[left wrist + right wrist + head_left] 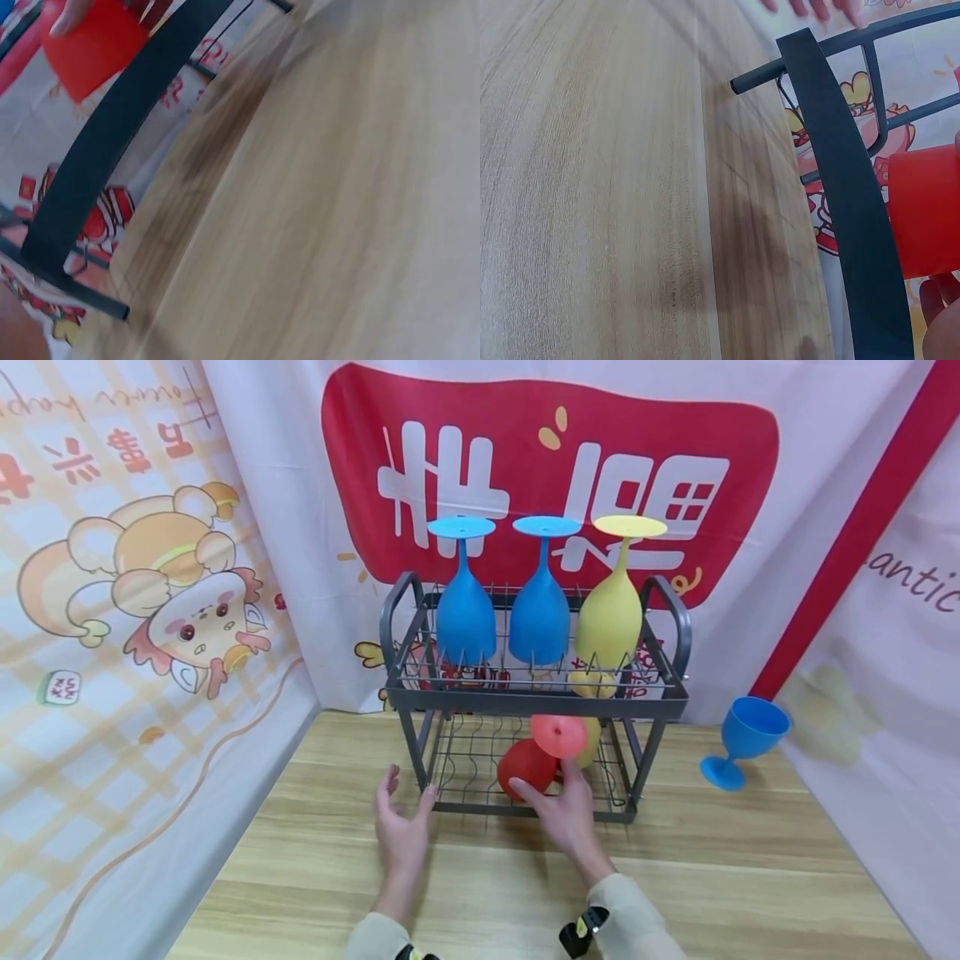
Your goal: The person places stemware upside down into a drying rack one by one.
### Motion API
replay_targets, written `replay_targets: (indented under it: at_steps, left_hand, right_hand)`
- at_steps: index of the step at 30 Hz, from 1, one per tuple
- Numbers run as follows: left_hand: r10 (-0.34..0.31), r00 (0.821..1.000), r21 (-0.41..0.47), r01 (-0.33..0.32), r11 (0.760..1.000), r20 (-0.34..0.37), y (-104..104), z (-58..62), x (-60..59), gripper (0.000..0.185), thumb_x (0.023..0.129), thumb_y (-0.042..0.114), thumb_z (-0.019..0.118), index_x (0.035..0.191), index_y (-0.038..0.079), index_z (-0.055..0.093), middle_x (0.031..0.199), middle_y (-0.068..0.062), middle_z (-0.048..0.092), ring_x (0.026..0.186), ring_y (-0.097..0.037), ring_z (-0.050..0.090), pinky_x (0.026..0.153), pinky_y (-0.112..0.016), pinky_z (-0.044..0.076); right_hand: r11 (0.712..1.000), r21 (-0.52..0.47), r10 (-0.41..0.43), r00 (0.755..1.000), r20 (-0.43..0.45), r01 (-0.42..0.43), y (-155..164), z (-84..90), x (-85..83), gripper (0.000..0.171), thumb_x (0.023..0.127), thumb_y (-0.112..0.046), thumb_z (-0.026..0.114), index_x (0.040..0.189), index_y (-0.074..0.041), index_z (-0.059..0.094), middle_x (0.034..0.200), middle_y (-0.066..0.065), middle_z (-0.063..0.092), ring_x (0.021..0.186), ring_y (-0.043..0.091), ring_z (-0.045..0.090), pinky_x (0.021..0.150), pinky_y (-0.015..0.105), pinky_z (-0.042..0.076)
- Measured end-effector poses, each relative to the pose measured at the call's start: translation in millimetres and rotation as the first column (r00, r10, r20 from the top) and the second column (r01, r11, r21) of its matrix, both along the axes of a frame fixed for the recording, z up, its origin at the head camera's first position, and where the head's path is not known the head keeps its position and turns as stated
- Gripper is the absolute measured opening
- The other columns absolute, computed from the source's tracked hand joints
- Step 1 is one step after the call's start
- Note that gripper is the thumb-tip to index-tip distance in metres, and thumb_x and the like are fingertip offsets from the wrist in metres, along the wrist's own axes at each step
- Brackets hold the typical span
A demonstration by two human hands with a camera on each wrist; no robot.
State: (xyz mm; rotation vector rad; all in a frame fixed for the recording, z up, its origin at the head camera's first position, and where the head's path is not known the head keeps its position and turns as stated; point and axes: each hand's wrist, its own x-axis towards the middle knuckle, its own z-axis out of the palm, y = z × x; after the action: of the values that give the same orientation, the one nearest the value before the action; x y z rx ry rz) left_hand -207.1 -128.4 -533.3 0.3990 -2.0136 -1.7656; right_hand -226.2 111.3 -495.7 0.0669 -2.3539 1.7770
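Note:
A red plastic goblet point(525, 768) is upside down and tilted on the lower tier of the dark wire rack point(536, 702), its base facing up. My right hand point(566, 814) grips it, thumb on the bowl and fingers behind near the stem. In the right wrist view the red bowl point(926, 214) shows beyond the rack's front bar. My left hand point(401, 839) holds nothing; its fingers are spread beside the rack's front left post. Behind the red goblet, a yellow goblet point(589, 745) is partly hidden on the lower tier.
On the upper tier two blue goblets point(465, 618) and a yellow goblet point(611, 614) stand upside down. Another blue goblet point(753, 727) stands upright on the wooden table point(750, 860) to the right. Printed cloths point(270, 460) hang behind and at both sides.

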Motion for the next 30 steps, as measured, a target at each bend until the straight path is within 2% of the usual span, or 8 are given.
replay_targets:
  at_steps: [2, 5, 9, 15, 23, 30]
  left_hand:
    - [-0.079, 0.997, 0.026, 0.079, 0.997, 0.021, -6, -4.0, -7.0, 0.073, 0.099, 0.026, 0.075, 0.163, 0.021, 0.04, 0.166, -0.009, 0.046, 0.151, -0.038, 0.045, 0.127, -0.058, 0.036]
    - [-0.176, 0.984, 0.066, 0.173, 0.983, 0.041, -13, -8.9, -14.6, 0.066, 0.103, 0.014, 0.068, 0.163, 0.013, 0.04, 0.167, -0.015, 0.044, 0.156, -0.04, 0.041, 0.129, -0.053, 0.033]
    - [-0.239, 0.968, 0.117, 0.229, 0.966, 0.08, -17, -9.9, -17.9, 0.064, 0.104, 0.006, 0.063, 0.163, 0.008, 0.037, 0.17, -0.02, 0.037, 0.157, -0.042, 0.036, 0.128, -0.049, 0.033]
    - [-0.282, 0.956, 0.171, 0.266, 0.949, 0.077, -17, -8.4, -21.0, 0.064, 0.105, 0.004, 0.06, 0.164, 0.007, 0.035, 0.171, -0.019, 0.034, 0.158, -0.042, 0.036, 0.127, -0.046, 0.034]
    - [-0.282, 0.956, 0.172, 0.266, 0.949, 0.079, -16, -12.0, -21.8, 0.064, 0.105, 0.006, 0.06, 0.164, 0.008, 0.035, 0.171, -0.018, 0.034, 0.154, -0.044, 0.041, 0.126, -0.049, 0.037]
    - [-0.277, 0.958, 0.186, 0.259, 0.948, 0.079, -16, -12.3, -20.3, 0.063, 0.106, 0.007, 0.06, 0.164, 0.009, 0.036, 0.171, -0.018, 0.035, 0.157, -0.043, 0.036, 0.129, -0.052, 0.033]
  right_hand:
    - [1.0, -0.007, 0.009, 1.0, -0.005, -0.009, -1, -0.3, -1.5, 0.074, 0.089, -0.036, 0.088, 0.149, -0.041, 0.044, 0.148, -0.008, 0.059, 0.136, 0.026, 0.058, 0.11, 0.052, 0.056]
    - [1.0, -0.018, 0.018, 1.0, 0.0, -0.018, -4, 0.0, -3.9, 0.075, 0.088, -0.035, 0.088, 0.149, -0.041, 0.044, 0.148, -0.01, 0.059, 0.137, 0.025, 0.058, 0.112, 0.052, 0.055]
    - [0.999, -0.024, 0.021, 1.0, 0.021, -0.021, -7, 1.4, -9.1, 0.074, 0.088, -0.034, 0.088, 0.148, -0.041, 0.046, 0.147, -0.012, 0.059, 0.136, 0.024, 0.058, 0.112, 0.051, 0.055]
    - [1.0, -0.014, 0.013, 0.999, 0.042, -0.012, -10, 2.4, -18.5, 0.074, 0.089, -0.033, 0.088, 0.149, -0.041, 0.045, 0.147, -0.011, 0.059, 0.136, 0.025, 0.058, 0.11, 0.05, 0.057]
    - [1.0, -0.004, 0.009, 0.997, 0.077, -0.008, -13, -1.3, -31.8, 0.074, 0.09, -0.032, 0.086, 0.152, -0.033, 0.044, 0.148, -0.006, 0.058, 0.137, 0.026, 0.057, 0.109, 0.05, 0.058]
    - [0.999, 0.032, -0.019, 0.996, 0.092, 0.016, -16, -5.1, -46.3, 0.078, 0.09, -0.031, 0.086, 0.155, -0.027, 0.043, 0.15, -0.001, 0.057, 0.138, 0.029, 0.056, 0.108, 0.053, 0.058]
